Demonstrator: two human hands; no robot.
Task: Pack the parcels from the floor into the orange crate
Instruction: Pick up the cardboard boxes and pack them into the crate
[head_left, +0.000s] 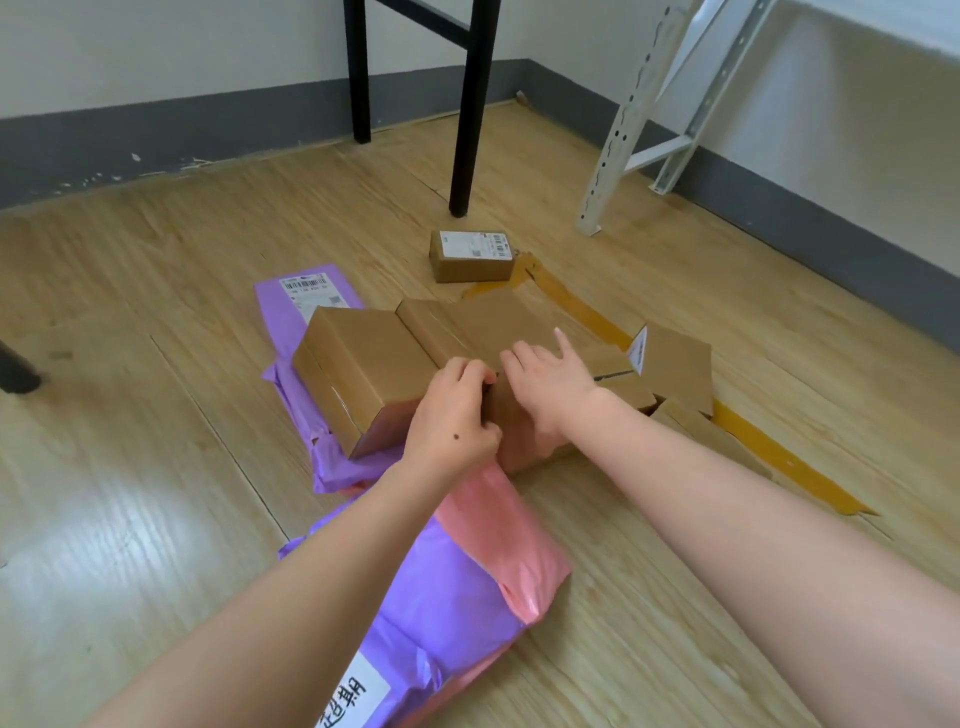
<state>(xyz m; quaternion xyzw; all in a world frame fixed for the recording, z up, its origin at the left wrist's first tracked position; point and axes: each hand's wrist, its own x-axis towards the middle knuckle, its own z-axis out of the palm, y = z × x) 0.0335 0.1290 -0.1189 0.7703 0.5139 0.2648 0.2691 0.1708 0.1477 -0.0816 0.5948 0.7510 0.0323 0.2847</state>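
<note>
On plank flooring (156, 415), gripping the middle cardboard box (483, 322), lying at 3 o'clock of a second box (363, 358), with left hand (452, 410) curled round its near corner and right hand (545, 379) pressing flat on top; judging it stiff and light, best clamped by opposite edges.

Pale wood-plank floor (156, 467) carrying everything here. Far out, a small labelled box (471, 265) sits alone, near a black table leg (460, 156) planted on the boards, with a white rack post (618, 145) standing to its right. On the left a purple mailer (311, 306) lies flat, a carton (363, 364) resting on it. Middle box (483, 327) in the centre, right-hand box (675, 364) just beside it, yellow-brown tape (795, 465) running along the boards there. Close in, a pink mailer (498, 525) flat on the planks, a second purple mailer (441, 597) overlapping it
</note>
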